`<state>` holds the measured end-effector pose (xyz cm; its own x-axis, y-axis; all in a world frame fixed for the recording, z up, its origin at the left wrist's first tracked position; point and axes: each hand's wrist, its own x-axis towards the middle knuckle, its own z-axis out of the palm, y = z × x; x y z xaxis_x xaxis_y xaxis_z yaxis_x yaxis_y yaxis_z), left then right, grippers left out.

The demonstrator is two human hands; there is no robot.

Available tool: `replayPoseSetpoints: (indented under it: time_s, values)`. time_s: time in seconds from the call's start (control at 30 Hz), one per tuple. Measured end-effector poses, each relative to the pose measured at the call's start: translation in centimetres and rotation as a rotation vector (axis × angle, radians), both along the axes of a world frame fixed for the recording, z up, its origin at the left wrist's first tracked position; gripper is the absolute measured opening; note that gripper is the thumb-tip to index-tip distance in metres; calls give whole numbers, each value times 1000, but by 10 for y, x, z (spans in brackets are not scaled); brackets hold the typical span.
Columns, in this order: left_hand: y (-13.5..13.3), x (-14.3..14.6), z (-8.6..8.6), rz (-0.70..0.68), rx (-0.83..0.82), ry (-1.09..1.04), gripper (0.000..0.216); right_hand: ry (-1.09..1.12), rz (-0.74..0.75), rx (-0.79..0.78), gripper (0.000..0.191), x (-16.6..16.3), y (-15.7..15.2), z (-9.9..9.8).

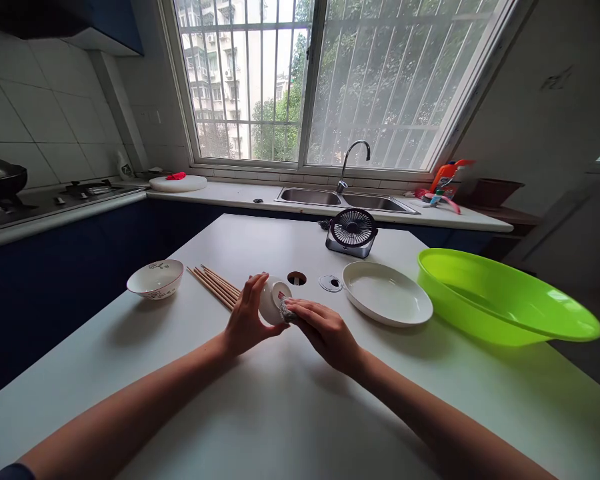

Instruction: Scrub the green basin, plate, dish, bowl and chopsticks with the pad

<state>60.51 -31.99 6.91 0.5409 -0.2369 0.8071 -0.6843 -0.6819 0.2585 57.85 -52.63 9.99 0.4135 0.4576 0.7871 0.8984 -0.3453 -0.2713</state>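
My left hand grips a small white bowl tipped on its side, its foot ring with a red mark facing away from me. My right hand presses a small grey cloth against the bowl's underside, fingers closed over it. Both hands rest low over the white table. Several wooden chopsticks lie just left of the bowl.
A patterned white bowl sits at the left. A white plate and a green plastic basin stand at the right. A small black fan sits behind, with a table hole and its cap. Sink under the window.
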Motion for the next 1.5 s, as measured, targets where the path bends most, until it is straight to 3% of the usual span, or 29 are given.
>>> replayPoseSetpoints:
  time_s: [0.17,0.3,0.67,0.9,1.2,1.5]
  values:
    - [-1,-3,3,-87,52,-40,114,99,-149,165,32,6,-5,6]
    - [-1,-7,7,-187,114,-108,109,237,-229,195,25,12,-6,4]
    - [-2,-13,10,-335,224,-177,98,344,-161,250,26,13,-3,2]
    - [-5,-15,11,-351,180,-153,103,249,-113,174,33,6,-2,1]
    - [-3,-12,7,-284,108,13,112,-68,-43,-13,47,4,0,-1]
    - [-3,-7,4,-227,-140,176,100,-254,-5,-216,43,4,-1,3]
